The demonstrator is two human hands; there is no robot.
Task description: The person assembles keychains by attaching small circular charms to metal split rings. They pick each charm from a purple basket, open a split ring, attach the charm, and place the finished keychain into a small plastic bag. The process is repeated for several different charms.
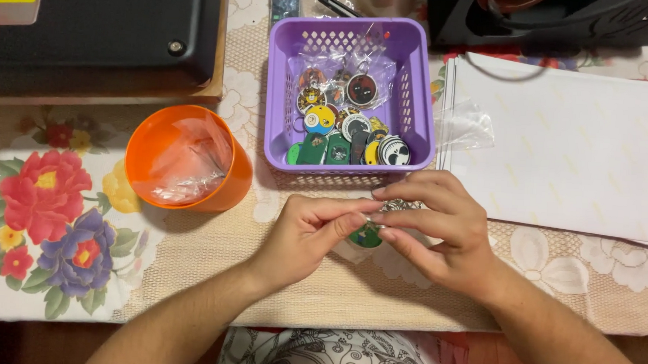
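Observation:
My left hand (310, 229) and my right hand (432, 225) meet just in front of a purple plastic basket (418, 83). Together they pinch a small round green keychain charm (365, 237) with a metal ring (395, 205) at its top. The charm is mostly hidden by my fingers. The basket holds several round and oblong printed charms (341, 127), some in clear plastic sleeves.
An orange cup (152, 140) with clear plastic sleeves inside stands left of the basket. White paper sheets (578, 136) lie at right, a clear sleeve (463, 126) on their edge. Black machines (96, 22) sit at the back. A floral cloth (41, 219) covers the table.

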